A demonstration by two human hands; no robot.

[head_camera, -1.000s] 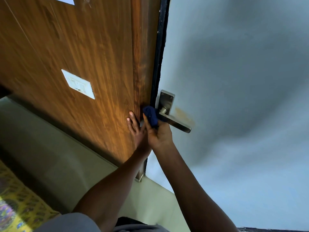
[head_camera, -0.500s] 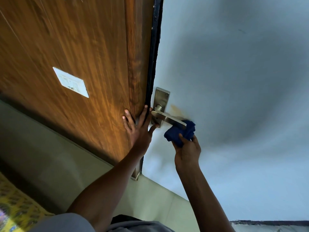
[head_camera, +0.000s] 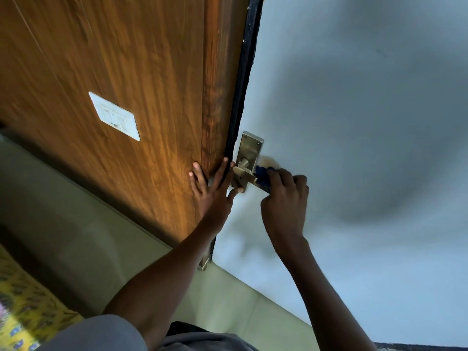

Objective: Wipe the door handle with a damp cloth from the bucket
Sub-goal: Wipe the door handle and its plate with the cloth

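Note:
A brushed-metal door handle with a tall back plate sits on the pale blue-grey door, close to its black edge. My right hand is wrapped around the lever with a dark blue cloth bunched between fingers and metal; only a bit of the cloth shows. My left hand lies flat with fingers spread on the door's edge and the wooden panel, thumb touching the bottom of the back plate. The lever's far end is hidden under my right hand. No bucket is in view.
A brown wood-grain panel with a white switch plate fills the left side. Pale floor tiles lie below it. A yellow patterned fabric sits at the bottom left corner.
My right hand slid the cloth from the root of the lever out to its tip, then came back over the lever's middle and closed around it. My left hand stayed on the door edge.

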